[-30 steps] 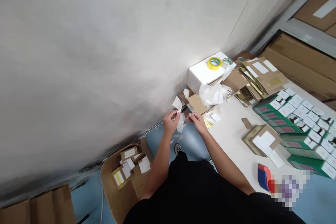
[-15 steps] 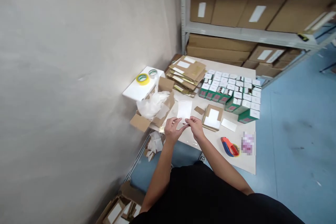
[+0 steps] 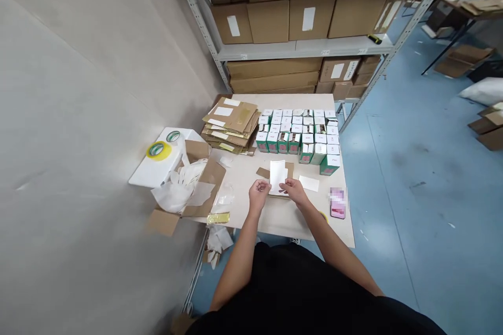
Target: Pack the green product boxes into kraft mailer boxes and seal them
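Note:
Between my hands is a white sheet of paper [image 3: 277,172], held upright by its lower edges. My left hand [image 3: 259,194] pinches its left side, fingers closed. My right hand [image 3: 294,191] grips the lower right side between thumb and fingers; a small dark mark shows on the paper by the thumb. Directly behind and beneath the paper lies a small cardboard box [image 3: 290,168], mostly covered. A brown cardboard scrap [image 3: 262,172] sits at its left, and a white slip [image 3: 309,183] lies flat to the right of my right hand.
Rows of green-and-white boxes [image 3: 307,138] stand at the back of the table [image 3: 243,209], beside stacked flat cartons [image 3: 231,123]. An open carton [image 3: 208,188] with white wrapping stands left, near tape rolls [image 3: 159,151]. A phone [image 3: 337,211] lies right. Shelving [image 3: 271,52] rises behind.
My view has turned to the right. Both hands have moved the white paper rightward, from beside the small cardboard box to over it. My right forearm now covers most of the orange-and-blue tape dispenser.

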The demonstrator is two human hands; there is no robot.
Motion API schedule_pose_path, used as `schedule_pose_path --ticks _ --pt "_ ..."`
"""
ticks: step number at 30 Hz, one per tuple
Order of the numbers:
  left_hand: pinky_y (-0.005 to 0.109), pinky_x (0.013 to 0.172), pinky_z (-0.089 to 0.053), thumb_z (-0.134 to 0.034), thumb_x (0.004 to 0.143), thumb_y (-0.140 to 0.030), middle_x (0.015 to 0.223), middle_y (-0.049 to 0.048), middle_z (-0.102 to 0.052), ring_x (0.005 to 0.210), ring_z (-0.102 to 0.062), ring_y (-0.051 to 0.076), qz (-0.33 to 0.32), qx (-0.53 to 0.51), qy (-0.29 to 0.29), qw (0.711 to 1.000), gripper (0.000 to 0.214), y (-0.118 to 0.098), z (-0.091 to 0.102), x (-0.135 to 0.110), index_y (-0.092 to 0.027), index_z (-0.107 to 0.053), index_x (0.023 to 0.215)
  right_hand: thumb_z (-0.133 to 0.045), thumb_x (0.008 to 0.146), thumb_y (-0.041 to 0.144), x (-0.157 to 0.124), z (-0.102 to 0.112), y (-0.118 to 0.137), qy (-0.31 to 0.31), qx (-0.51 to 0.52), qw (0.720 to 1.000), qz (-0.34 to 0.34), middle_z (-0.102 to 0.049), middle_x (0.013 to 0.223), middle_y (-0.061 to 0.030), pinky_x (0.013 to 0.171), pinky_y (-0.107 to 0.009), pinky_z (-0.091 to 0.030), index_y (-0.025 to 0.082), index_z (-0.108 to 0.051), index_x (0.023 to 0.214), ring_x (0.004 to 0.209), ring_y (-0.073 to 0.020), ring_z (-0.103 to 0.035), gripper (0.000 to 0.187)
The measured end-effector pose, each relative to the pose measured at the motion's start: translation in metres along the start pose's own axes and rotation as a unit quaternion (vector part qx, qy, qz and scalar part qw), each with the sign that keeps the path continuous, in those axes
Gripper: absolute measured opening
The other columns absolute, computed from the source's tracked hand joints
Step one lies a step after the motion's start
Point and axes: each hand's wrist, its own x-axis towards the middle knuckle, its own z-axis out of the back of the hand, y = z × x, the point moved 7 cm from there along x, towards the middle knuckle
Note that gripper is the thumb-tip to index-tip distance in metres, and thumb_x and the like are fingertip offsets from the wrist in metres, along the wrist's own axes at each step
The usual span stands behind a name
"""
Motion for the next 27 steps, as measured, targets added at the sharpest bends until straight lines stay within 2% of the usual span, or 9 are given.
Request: schedule_pose_path --ticks 6,11,13,15,17,21,27 --pt "0.029 0.076 -0.054 -0.077 0.070 -0.035 0.078 0.0016 -0.071 0.074 -0.066 0.016 0.012 0.034 0.008 0.999 0.022 0.025 -0.019 0.026 -0.020 -0.066 0.081 -0.080 0.062 0.048 0.026 0.032 -0.033 -0.073 -0.001 0.997 -0.020 -0.066 0.073 -0.0002 0.061 -0.027 -0.052 0.020 -0.063 0.068 0.075 -0.0178 -0.065 0.033" --pt "0.028 0.075 -0.055 -0.071 0.072 -0.030 0.076 0.0018 -0.071 0.072 -0.066 0.015 0.042 0.090 0.041 0.994 0.014 0.059 -0.042 0.050 -0.020 -0.065 0.080 -0.080 0.062 0.042 0.049 0.049 -0.068 -0.121 0.001 0.991 -0.060 -0.058 0.058 0.0040 0.060 -0.027 -0.051 0.020 -0.060 0.065 0.062 -0.0151 -0.059 0.029" --pt "0.028 0.077 -0.055 -0.069 0.074 -0.027 0.078 0.0020 -0.072 0.073 -0.067 0.015 0.058 0.123 0.040 0.990 0.010 0.072 -0.046 0.057 -0.020 -0.065 0.079 -0.081 0.061 0.034 0.057 0.057 -0.078 -0.159 -0.016 0.984 -0.077 -0.058 0.056 0.0061 0.060 -0.027 -0.050 0.021 -0.061 0.076 0.058 -0.0156 -0.060 0.028" --pt "0.029 0.080 -0.055 -0.067 0.075 -0.025 0.079 0.0020 -0.073 0.076 -0.068 0.016 0.070 0.157 0.041 0.984 0.007 0.083 -0.049 0.065 -0.020 -0.065 0.080 -0.080 0.061 0.028 0.064 0.064 -0.085 -0.198 -0.060 0.975 -0.083 -0.062 0.059 0.0066 0.062 -0.027 -0.049 0.022 -0.061 0.090 0.060 -0.0166 -0.062 0.035" --pt "0.029 0.082 -0.055 -0.066 0.076 -0.023 0.081 0.0019 -0.074 0.078 -0.069 0.016 0.076 0.188 0.049 0.978 0.005 0.092 -0.052 0.071 -0.021 -0.066 0.080 -0.079 0.065 0.027 0.070 0.070 -0.090 -0.227 -0.122 0.963 -0.082 -0.066 0.065 0.0059 0.064 -0.026 -0.047 0.024 -0.058 0.094 0.065 -0.0172 -0.064 0.036" --pt "0.028 0.083 -0.053 -0.063 0.078 -0.019 0.081 0.0020 -0.074 0.082 -0.070 0.017 0.080 0.256 0.062 0.961 0.004 0.105 -0.058 0.081 -0.021 -0.067 0.079 -0.078 0.070 0.028 0.079 0.074 -0.104 -0.260 -0.202 0.938 -0.109 -0.068 0.072 0.0038 0.065 -0.025 -0.044 0.026 -0.051 0.084 0.070 -0.0174 -0.064 0.030" --pt "0.027 0.081 -0.050 -0.064 0.079 -0.014 0.083 0.0023 -0.075 0.084 -0.070 0.018 0.106 0.305 0.075 0.943 0.008 0.123 -0.061 0.084 -0.022 -0.066 0.079 -0.080 0.066 0.026 0.086 0.076 -0.122 -0.274 -0.213 0.925 -0.153 -0.065 0.074 0.0027 0.062 -0.025 -0.041 0.025 -0.046 0.074 0.068 -0.0166 -0.061 0.034"
